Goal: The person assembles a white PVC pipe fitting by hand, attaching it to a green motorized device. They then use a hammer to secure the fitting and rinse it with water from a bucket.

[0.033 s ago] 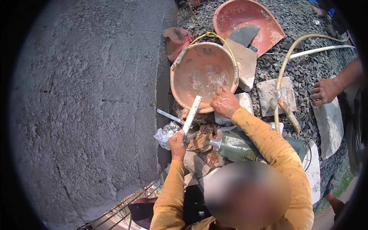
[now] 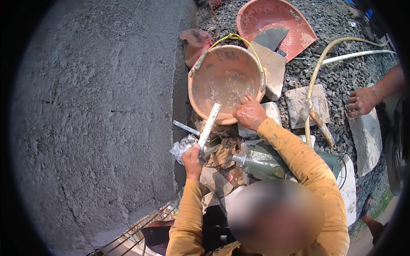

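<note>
My left hand (image 2: 193,161) is closed round the lower end of a narrow white strip (image 2: 209,125) spotted with grey. Its upper end points up and right, in front of the near rim of an orange-brown bucket (image 2: 194,96). Murky water stands in the bucket, and a yellow handle (image 2: 231,36) arches over its far side. My wet right hand (image 2: 250,112) grips the bucket's near right rim, fingers bent over the edge toward the inside.
A wet grey cement surface (image 2: 102,111) fills the left. A green power tool (image 2: 267,162) lies below my right forearm. Stone blocks (image 2: 307,106), a hose (image 2: 315,79) and a red pan (image 2: 299,40) lie on gravel. Another person's foot (image 2: 363,101) stands at right.
My left hand has shifted slightly left with the white strip. The water in the bucket looks less rippled. My right hand stays on the rim.
</note>
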Motion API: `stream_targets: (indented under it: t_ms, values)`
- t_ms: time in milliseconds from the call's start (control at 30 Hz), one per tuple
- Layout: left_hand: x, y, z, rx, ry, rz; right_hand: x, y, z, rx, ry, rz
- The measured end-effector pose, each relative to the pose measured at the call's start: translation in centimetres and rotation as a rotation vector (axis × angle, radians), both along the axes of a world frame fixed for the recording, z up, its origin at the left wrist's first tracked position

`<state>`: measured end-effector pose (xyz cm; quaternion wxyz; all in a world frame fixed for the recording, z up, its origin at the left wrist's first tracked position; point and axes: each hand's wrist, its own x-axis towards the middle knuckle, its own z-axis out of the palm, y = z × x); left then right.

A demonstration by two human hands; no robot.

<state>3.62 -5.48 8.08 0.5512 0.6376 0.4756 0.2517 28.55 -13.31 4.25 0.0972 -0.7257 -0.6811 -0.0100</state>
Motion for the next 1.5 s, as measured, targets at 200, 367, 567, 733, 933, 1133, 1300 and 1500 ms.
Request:
stream_targets:
  t_ms: [200, 367, 567, 733, 933, 1133, 1300, 1500]
  values:
    - [0.9, 1.7, 8.8, 0.153, -0.191, -0.127, 0.8, -0.8, -0.2, 0.051, 0.007, -0.006]
    - [-0.2, 2.6, -0.2, 0.101, 0.024, -0.010, -0.4, 1.1, -0.1, 0.037, 0.020, 0.004]
    - [-1.9, 2.8, -0.1, 0.020, 0.068, -0.032, 0.6, 0.9, 1.3, -0.080, 0.011, 0.015]
    - [0.2, 2.4, 10.6, 0.105, -0.348, -0.037, 0.9, -0.5, 0.5, -0.029, 0.044, -0.004]
    - [-2.1, 2.6, -1.7, 0.079, 0.098, 0.031, -0.1, 1.3, 0.5, 0.025, 0.024, 0.023]
    - [-3.2, 3.2, 0.6, -0.017, 0.019, 0.035, -0.1, 1.0, 0.1, 0.022, -0.006, 0.039]
    - [-0.1, 2.9, 11.4, 0.085, -0.363, -0.122, 1.1, -0.4, 0.1, 0.006, -0.008, 0.013]
    - [-2.6, 2.2, -1.0, 0.088, 0.104, -0.037, -1.0, 1.1, 0.5, 0.007, 0.026, 0.029]
